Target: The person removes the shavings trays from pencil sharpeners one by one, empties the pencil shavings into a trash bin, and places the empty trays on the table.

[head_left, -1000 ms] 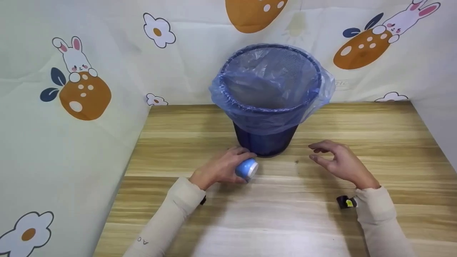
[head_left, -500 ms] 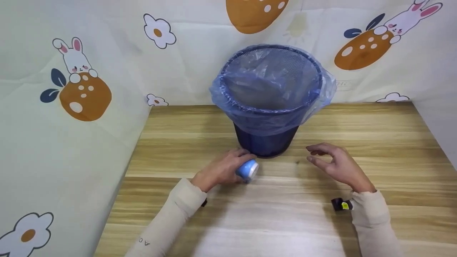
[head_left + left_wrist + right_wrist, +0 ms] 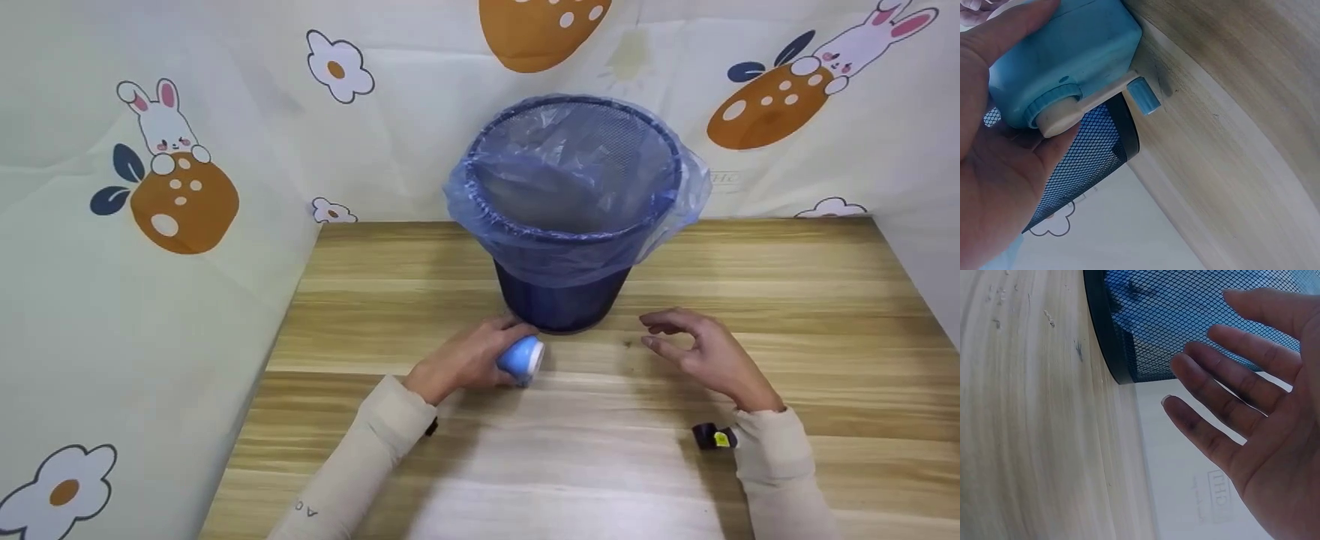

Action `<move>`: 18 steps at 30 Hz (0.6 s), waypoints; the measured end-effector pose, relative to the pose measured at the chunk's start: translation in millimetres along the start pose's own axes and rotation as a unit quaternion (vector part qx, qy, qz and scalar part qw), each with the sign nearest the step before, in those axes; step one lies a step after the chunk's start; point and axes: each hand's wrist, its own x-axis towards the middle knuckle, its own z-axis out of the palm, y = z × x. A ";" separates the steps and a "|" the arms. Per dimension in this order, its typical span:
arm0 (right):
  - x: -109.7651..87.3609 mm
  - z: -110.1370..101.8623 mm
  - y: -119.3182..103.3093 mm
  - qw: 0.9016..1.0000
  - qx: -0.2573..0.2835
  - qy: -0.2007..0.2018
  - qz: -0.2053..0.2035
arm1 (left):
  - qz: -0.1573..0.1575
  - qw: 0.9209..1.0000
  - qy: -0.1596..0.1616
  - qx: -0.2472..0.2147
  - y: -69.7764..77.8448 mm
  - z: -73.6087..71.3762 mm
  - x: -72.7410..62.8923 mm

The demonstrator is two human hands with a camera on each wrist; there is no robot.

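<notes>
My left hand grips a light blue hand-crank pencil sharpener, just in front of the bin's base. Up close in the left wrist view, the sharpener has a boxy blue body, and its pale crank arm ends in a blue knob. The thumb lies across the body, and part of the fingers is hidden. To the right, my right hand hovers with loosely bent fingers and holds nothing. Its fingers are spread apart in the right wrist view, beside the mesh bin.
A dark blue mesh bin lined with a translucent blue bag stands at the back middle of the wooden table. Behind it and along the left hangs a pale cloth printed with rabbits and flowers.
My right hand has drifted slightly left and toward me. The left hand stays nearly in place with the pencil sharpener, which is turned a little. The whole view has shifted slightly.
</notes>
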 end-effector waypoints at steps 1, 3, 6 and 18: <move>-0.1 0.4 0.2 1.000 0.001 0.001 -0.001 | 0.001 1.000 0.002 0.001 0.0 0.1 -0.2; -0.3 1.4 0.9 1.000 0.004 0.003 -0.004 | 0.002 1.000 0.005 0.001 0.1 0.2 -0.5; -0.8 3.8 2.4 1.000 0.011 0.004 -0.009 | 0.005 1.000 0.010 0.000 -0.1 0.3 -1.2; -0.6 10.8 5.9 1.000 0.023 -0.009 -0.013 | 0.014 0.999 0.040 -0.002 -1.7 4.9 -3.1</move>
